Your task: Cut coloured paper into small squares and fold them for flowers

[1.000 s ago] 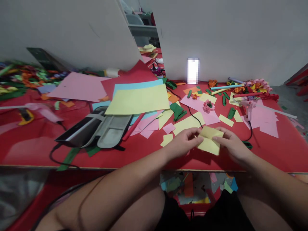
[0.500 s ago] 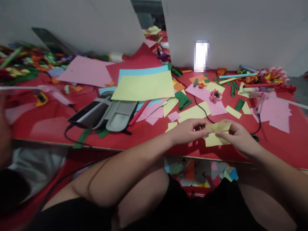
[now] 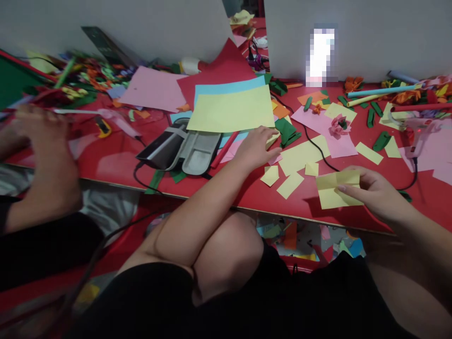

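My right hand (image 3: 367, 188) pinches a creased yellow paper piece (image 3: 339, 189) above the table's front part. Over the pile of paper scraps, my left hand (image 3: 257, 146) is spread with its thumb and fingers apart. It lies beside the large yellow sheet (image 3: 231, 109), and a small yellow scrap (image 3: 272, 139) shows at its fingertips; whether it touches that scrap is not clear. Small yellow pieces (image 3: 290, 185) lie between my hands. Behind them are green folded paper (image 3: 287, 132) and a pink paper flower (image 3: 340, 124) on pink paper.
An open grey case (image 3: 201, 153) and a pink glue gun (image 3: 120, 123) lie left; another glue gun (image 3: 418, 134) is at right. Black cables cross the red table (image 3: 240, 193). Another person's hand (image 3: 42, 127) is at far left. A bright screen (image 3: 320, 56) stands behind.
My left hand has let go of the creased yellow paper and moved left to the scraps. The paper stays in my right hand. The view has shifted, and more of the other person's arm shows.
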